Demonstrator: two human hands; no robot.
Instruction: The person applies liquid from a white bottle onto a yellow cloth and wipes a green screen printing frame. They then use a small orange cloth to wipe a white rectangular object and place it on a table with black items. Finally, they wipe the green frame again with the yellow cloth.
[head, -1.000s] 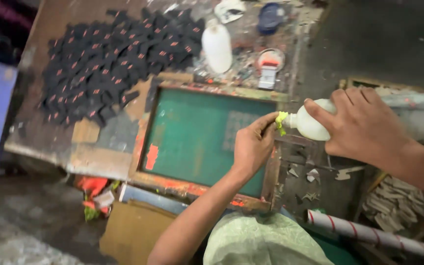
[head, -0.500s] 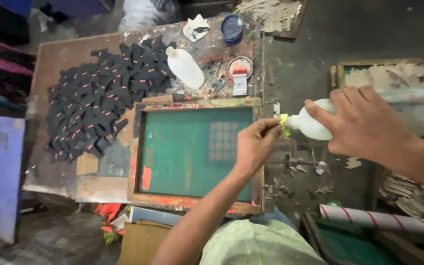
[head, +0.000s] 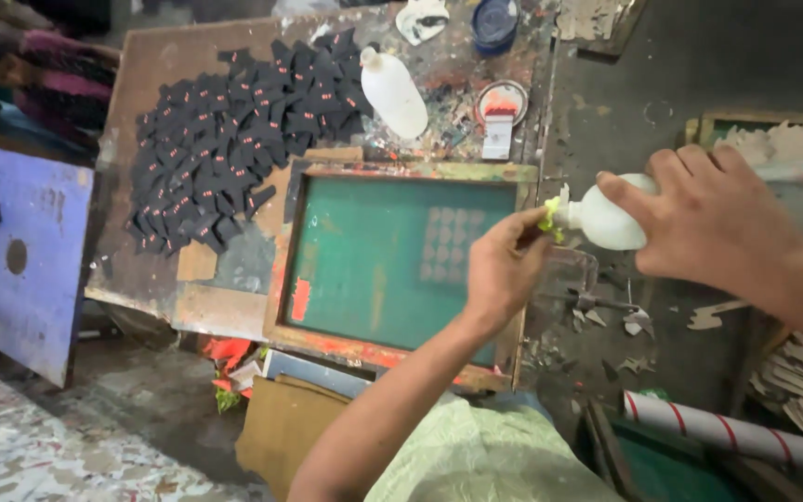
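Your right hand (head: pixel 717 228) is wrapped around a white bottle (head: pixel 601 221) held on its side, so its neck points at your left hand (head: pixel 499 270), whose fingers pinch the yellow-green cap (head: pixel 550 218) at the tip. Just below that hand lies the green screen (head: pixel 392 256). Beyond it, well clear, sit black pieces (head: pixel 234 139) and another bottle (head: pixel 394 93).

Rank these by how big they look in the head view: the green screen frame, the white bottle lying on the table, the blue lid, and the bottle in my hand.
1. Screen frame
2. Table bottle and held bottle: unsure, since the held one is nearer and partly covered by the right hand
3. Blue lid
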